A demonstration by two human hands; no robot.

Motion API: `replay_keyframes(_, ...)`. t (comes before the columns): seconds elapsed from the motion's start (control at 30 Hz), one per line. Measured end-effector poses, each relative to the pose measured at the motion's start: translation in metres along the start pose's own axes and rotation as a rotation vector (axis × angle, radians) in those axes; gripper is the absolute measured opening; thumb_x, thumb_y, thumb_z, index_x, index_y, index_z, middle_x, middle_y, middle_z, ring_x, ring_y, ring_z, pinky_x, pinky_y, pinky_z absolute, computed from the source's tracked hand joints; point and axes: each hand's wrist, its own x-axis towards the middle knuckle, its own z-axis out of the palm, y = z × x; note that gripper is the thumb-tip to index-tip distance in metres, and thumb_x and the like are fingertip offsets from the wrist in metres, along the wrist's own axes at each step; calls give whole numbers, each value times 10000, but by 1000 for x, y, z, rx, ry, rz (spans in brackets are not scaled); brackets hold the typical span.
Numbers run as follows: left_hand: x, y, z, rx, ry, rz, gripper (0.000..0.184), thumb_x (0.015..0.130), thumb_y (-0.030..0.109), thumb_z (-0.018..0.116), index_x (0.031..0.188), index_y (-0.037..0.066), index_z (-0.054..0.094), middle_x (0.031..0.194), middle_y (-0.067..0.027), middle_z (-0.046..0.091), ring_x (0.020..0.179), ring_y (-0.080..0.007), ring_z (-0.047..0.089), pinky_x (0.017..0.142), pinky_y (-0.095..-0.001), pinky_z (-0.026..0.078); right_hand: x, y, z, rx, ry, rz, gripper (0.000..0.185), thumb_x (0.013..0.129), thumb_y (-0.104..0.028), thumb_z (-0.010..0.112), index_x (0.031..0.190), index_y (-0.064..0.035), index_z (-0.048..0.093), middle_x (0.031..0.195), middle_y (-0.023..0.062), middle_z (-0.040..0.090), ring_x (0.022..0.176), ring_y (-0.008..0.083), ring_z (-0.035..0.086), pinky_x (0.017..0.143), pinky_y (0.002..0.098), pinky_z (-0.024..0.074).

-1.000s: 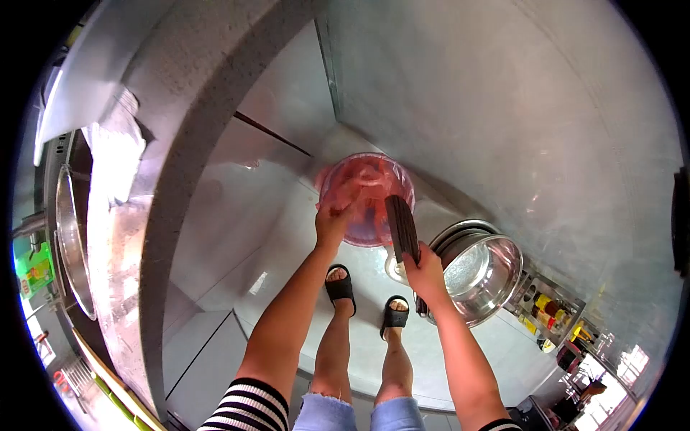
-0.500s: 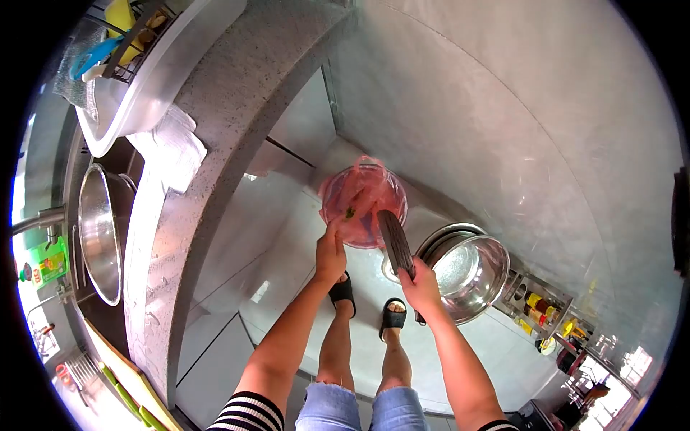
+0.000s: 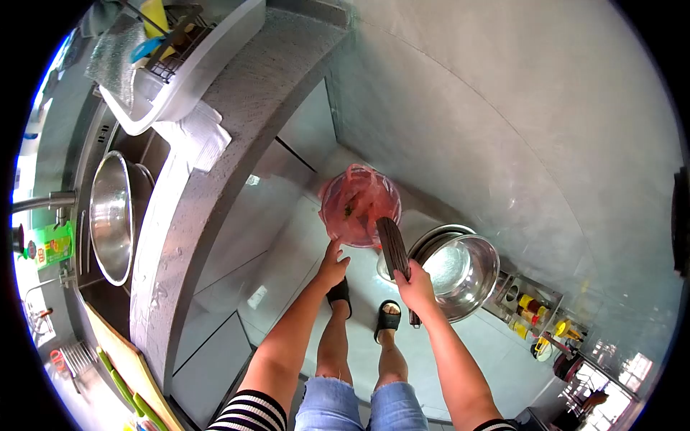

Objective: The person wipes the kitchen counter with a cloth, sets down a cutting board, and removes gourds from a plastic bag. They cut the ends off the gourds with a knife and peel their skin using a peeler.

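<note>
A round bin lined with a pink plastic bag stands on the floor, with small dark green scraps inside it. Just below its near rim is my left hand, fingers apart and holding nothing. My right hand grips a long, dark, ridged object, possibly a closed knife or its sheath; its upper end is in front of the bin's right edge. Stacked metal basins stand to the right of that hand.
Left is a stone counter with a white tub and white cloth. A metal bowl sits in the sink. Green vegetables lie on a cutting board. Bottles stand on a rack at right.
My left hand has drawn back from over the bin toward me, its fingers now spread. The right hand with the dark object has shifted slightly left and lower. The view has turned, showing more counter.
</note>
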Motion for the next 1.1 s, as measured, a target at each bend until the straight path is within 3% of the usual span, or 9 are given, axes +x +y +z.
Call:
replay_keyframes(0.17,-36,20,11,197,123,-9,685,894,118,608,1493,143,277,1530,-168,256,1229,-305,494,997,-362,442,-32,-2,-23,55,-10,5,212,856,-178,631,925,12,563,771,225,657,727,416,648,652,452,499)
replay_keyframes(0.3,-92,59,24,-76,77,-54,638,903,155,616,1475,143,333,1488,-225,327,1284,-332,464,1052,-383,393,-64,2,-41,213,-137,90,250,870,-204,670,845,8,539,679,124,632,561,205,620,512,347,469)
replay_keyframes(0.33,-109,73,26,-81,81,-81,600,931,146,583,1477,113,334,1297,-75,547,850,-95,518,746,-244,445,-77,-5,-48,524,-206,100,234,888,-204,673,842,-22,533,655,44,577,505,95,530,452,273,422)
replay_keyframes(0.43,-177,140,29,-293,164,81,523,948,147,563,1440,90,396,1295,-39,541,782,-66,478,710,-228,434,-113,-30,-70,871,-406,112,177,910,-164,649,920,-55,509,711,27,561,528,84,500,496,240,432)
replay_keyframes(0.6,-279,202,-5,-471,251,263,416,985,218,548,1384,121,476,1328,-4,547,1190,-105,495,949,-291,406,-153,-92,-73,823,-525,-20,182,914,-157,641,940,-64,487,730,27,565,551,84,502,519,240,442)
replay_keyframes(0.73,-366,218,-54,-548,456,291,337,997,260,528,1304,125,560,1223,12,614,1105,-107,554,913,-290,436,-189,-150,-46,500,-613,-343,141,891,-129,620,888,-56,500,736,51,599,534,86,512,501,251,443)
replay_keyframes(0.87,-450,206,-118,-587,692,355,302,987,232,533,1262,119,590,1136,21,644,1037,-77,567,853,-246,437,-248,-217,2,256,-724,-694,627,842,-27,595,1436,-15,397,841,-54,527,733,27,471,677,182,425)
replay_keyframes(0.97,-507,185,-171,-604,835,378,292,986,216,525,1250,116,597,1128,17,648,1020,-82,578,841,-248,446,-269,-262,68,39,-664,-1151,603,833,-36,582,1418,-40,434,948,51,612,840,171,595,766,297,479)
replay_keyframes(1.1,-563,138,-242,-687,1023,323,266,978,173,522,1223,117,609,1104,20,652,980,-73,581,814,-237,455,-332,-347,153,-383,-617,-1227,590,820,-83,595,1394,-123,466,1048,179,574,986,370,584,853,399,478)
